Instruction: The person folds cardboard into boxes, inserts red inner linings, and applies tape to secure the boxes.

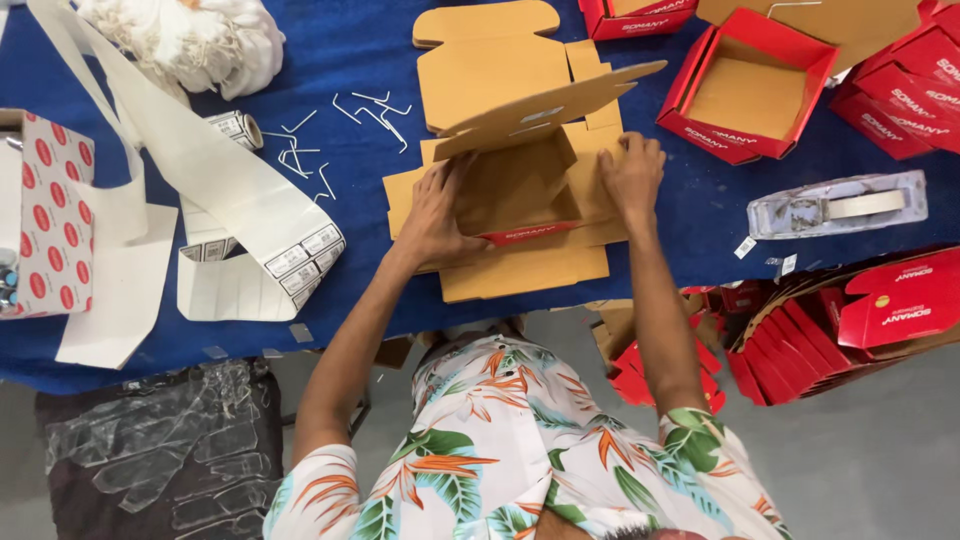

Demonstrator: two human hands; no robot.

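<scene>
A flat brown cardboard box blank [520, 260] with a red outer face lies on the blue table [700, 215], partly folded up into a tray. My left hand [435, 215] presses on the tray's left wall. My right hand [630, 175] holds the right wall upright. A flap [545, 110] of the blank stands tilted above the tray. Both hands grip the cardboard with fingers spread over its folds.
An assembled red box [745, 90] stands open at the back right, with more red boxes [910, 85] beside it. A tape dispenser [835, 205] lies right. Sticker strips [250, 225], small metal hooks [340, 130] and a white bag [195, 40] lie left. Flat red blanks [860, 320] are stacked below right.
</scene>
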